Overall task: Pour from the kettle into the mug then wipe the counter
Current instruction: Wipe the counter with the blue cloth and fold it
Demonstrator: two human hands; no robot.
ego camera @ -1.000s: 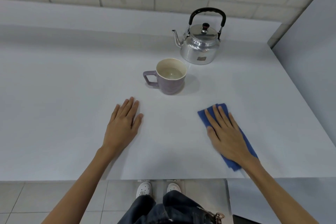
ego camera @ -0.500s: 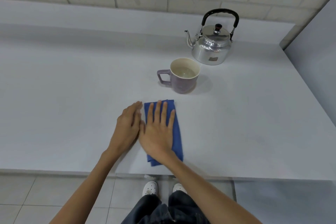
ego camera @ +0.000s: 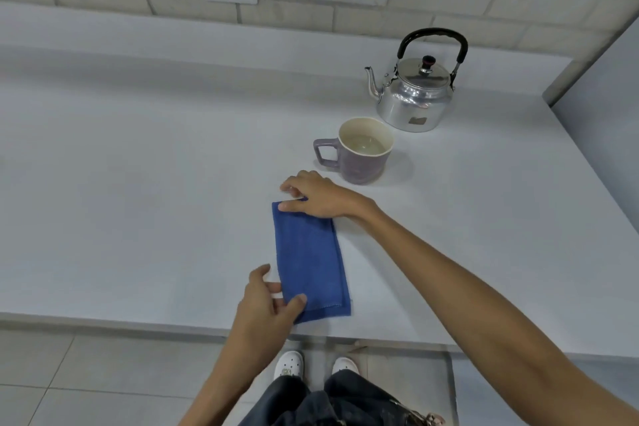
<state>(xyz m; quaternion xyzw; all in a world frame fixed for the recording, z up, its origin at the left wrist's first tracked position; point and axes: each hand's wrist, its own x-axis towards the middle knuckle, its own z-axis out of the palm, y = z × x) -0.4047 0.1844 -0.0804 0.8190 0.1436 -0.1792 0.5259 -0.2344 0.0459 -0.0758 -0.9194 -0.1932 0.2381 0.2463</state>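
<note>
Both hands have moved apart: the right hand (ego camera: 320,195) pinches the blue cloth (ego camera: 309,261) at its far end, the left hand (ego camera: 268,297) pinches the near corner. It lies flat on the counter (ego camera: 138,183), near the mug (ego camera: 361,150) and kettle (ego camera: 416,93).

You see a plain blue cloth (ego camera: 309,259), a purple mug (ego camera: 359,152) cream inside, a silver kettle (ego camera: 413,104) with black handle, a pale grey surface (ego camera: 138,183).

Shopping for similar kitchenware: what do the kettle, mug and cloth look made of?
Kettle: polished metal, likely aluminium or steel, given its mirror-like reflections; black handle, maybe plastic. Mug: glazed ceramic by its look, matte lilac outside, cream inside. Cloth: blue woven fabric, possibly microfibre, with a stitched hem.
</note>
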